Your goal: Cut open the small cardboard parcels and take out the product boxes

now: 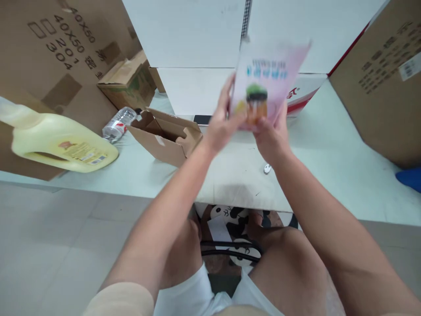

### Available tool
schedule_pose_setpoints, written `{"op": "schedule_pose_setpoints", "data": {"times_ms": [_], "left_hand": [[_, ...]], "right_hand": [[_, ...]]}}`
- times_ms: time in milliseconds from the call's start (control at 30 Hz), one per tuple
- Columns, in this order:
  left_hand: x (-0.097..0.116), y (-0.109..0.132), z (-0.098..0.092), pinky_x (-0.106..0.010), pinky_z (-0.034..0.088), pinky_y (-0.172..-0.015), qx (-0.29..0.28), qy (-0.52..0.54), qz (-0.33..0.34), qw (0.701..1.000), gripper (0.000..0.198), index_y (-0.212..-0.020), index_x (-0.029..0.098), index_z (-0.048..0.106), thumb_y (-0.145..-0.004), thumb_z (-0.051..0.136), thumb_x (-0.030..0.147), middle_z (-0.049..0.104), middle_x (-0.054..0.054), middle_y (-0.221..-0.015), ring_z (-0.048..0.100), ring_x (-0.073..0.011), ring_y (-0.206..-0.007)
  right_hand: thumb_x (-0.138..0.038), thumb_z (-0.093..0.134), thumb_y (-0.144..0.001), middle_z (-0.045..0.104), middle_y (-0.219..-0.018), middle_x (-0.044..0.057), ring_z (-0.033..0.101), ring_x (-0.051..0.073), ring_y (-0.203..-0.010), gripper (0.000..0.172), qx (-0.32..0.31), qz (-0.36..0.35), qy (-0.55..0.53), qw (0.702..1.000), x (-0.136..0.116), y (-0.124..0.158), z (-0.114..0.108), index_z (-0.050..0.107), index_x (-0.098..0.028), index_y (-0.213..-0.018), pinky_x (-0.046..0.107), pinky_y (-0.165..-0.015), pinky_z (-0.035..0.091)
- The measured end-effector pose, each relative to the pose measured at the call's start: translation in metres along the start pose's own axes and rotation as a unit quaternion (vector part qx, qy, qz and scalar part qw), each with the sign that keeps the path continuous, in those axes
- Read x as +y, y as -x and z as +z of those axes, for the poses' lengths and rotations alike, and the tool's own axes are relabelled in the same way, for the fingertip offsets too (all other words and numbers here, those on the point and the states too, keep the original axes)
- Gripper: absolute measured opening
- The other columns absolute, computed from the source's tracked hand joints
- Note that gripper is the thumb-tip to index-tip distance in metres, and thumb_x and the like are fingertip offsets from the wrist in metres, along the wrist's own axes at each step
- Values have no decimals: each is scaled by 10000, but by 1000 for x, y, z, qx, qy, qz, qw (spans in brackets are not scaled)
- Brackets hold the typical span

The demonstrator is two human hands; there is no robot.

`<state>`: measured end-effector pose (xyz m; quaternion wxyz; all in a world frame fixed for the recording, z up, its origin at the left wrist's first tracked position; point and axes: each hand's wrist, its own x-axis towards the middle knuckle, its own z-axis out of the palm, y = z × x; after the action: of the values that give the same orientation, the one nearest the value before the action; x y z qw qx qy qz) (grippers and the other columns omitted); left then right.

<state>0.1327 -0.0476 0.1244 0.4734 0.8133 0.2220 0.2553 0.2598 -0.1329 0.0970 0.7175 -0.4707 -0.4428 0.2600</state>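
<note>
Both my hands hold up a pink packet (268,90) above the pale table, its printed front facing me. The print shows a jar-like picture with green on top and some blurred lettering. My left hand (223,118) grips the packet's left edge, thumb across the front. At its lower right, my right hand (272,134) closes on the packet with the thumb in front. The fingers behind the packet are hidden. An opened cardboard box (161,147) stands on the table left of my left forearm. Below the packet lies a small white object (267,168).
A large yellow bottle (62,140) and a clear plastic bottle (119,125) lie at the left, near a small carton (128,83). Big cardboard boxes flank the table (329,175). A dark phone-like object (202,119) rests by the white boxes behind. Something blue (409,178) is at the right edge.
</note>
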Motion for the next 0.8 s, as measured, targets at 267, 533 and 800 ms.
{"op": "schedule_pose_setpoints", "data": {"times_ms": [267,533,800], "left_hand": [[-100,79,75,-368,582,-909,-67,154,-112,979,365,-1194,178,664,-889,626,374,719,-94,-1080,695,-225,-1067],[-121,63,94,-287,487,-734,-108,199,-108,968,256,-873,176,662,-838,583,417,656,-13,-760,595,-149,-732],[-130,41,94,-263,434,-642,-99,157,-84,979,198,-733,187,600,-838,527,338,615,-6,-669,556,-139,-645]], "right_hand": [[-461,810,-698,719,-1180,24,726,153,-982,493,275,222,-73,933,61,78,-142,675,-272,-1134,271,-830,648],[-275,632,-863,624,-897,66,636,139,-699,68,496,270,101,819,45,12,-257,608,-244,-808,233,-555,551],[-217,644,-890,658,-927,11,644,102,-714,63,524,223,171,804,79,-63,-282,587,-233,-911,272,-685,556]]}}
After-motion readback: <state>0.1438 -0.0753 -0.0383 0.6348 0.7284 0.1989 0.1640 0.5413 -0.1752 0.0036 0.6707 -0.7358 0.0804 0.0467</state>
